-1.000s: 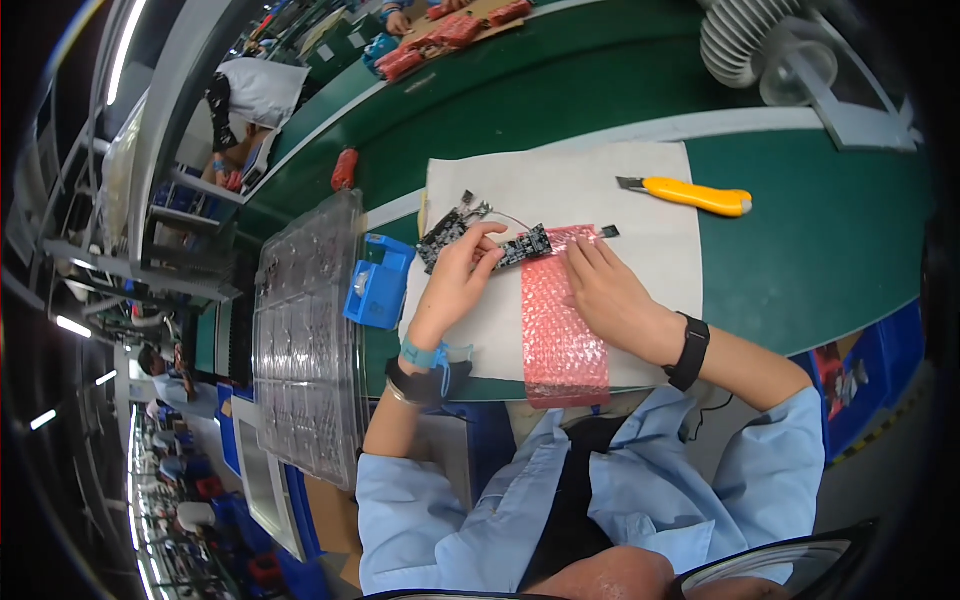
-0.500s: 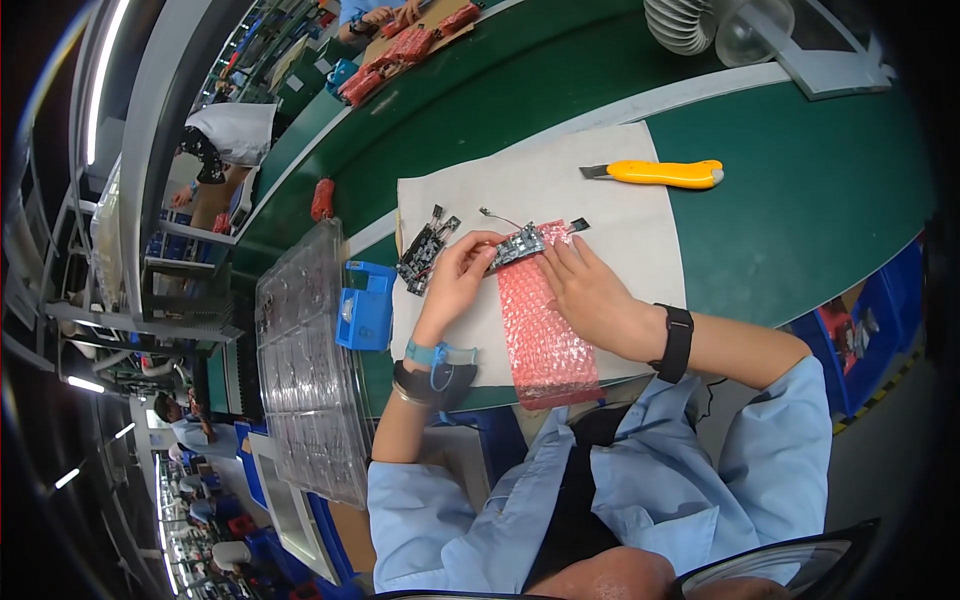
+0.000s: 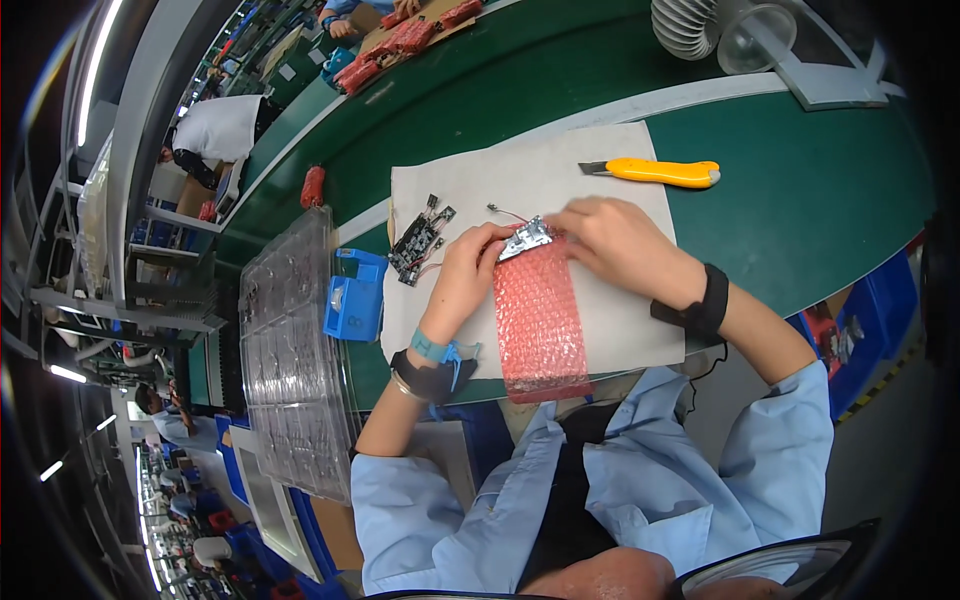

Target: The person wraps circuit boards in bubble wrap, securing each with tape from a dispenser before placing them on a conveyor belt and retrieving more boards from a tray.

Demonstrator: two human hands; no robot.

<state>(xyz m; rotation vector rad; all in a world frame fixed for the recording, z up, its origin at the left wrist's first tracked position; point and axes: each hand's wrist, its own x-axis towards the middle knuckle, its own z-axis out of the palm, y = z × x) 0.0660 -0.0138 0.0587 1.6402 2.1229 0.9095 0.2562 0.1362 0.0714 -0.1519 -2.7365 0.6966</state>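
A small circuit board lies across the far end of a pink bubble-wrap strip, which runs toward me over a pale sheet. The fingers of my left hand pinch the board's left end. At its right end is my right hand, raised a little, fingers curled together. Its fingertips are blurred, and what they hold is hidden. A thin wire with a tiny connector sticks out beyond the board. More dark circuit boards with wires lie left of my left hand.
A yellow utility knife, blade out, lies on the sheet's far right. At left stand a blue holder and stacked clear plastic trays. Beyond runs a green belt with a red-wrapped bundle. A co-worker's hand shows at the far side.
My right hand has lifted off the board and bubble wrap, its flat fingers now curled. The black connector at the board's right end is now hidden. My left hand keeps its hold.
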